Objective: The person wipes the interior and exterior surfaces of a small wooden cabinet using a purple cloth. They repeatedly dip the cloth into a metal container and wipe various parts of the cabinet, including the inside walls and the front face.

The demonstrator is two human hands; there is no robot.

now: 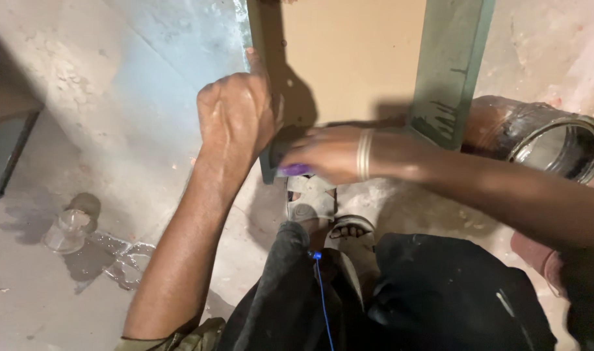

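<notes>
Gripping: left hand (235,117) fisted round the lower end of the green-painted frame (271,84), at its left upright, thumb side up; what lies inside the fist hidden by the knuckles.
Pinching: right hand (333,155) closed narrowly on a small purple object (296,169), pressed against the bottom corner of the same upright; kind of object not discernible, only a sliver showing under the fingers.
Frame position: standing on the floor in the upper middle of the view, just above the feet; top cut off by the picture edge; second upright (450,65) to the right, smeared with dark marks near its foot.
Panel: tan board (355,58) filling the space between the uprights, partly shadowed by the hands.
Wrist: pale bangles (364,155) on the right forearm.
Below: sandalled feet (326,214), mostly covered by dark cloth (440,292); thin blue cord (322,292) running down over it, lower end out of view.
Containers: metal tin (550,140) lying on its side at the right, mouth open toward the camera, inside dark and contents not readable; clear glass jar (66,231) at the left on the concrete floor (115,130), seemingly nothing in it, wet patch (125,257) beside it.
Left edge: dark furniture (4,130), cropped and unclear.
</notes>
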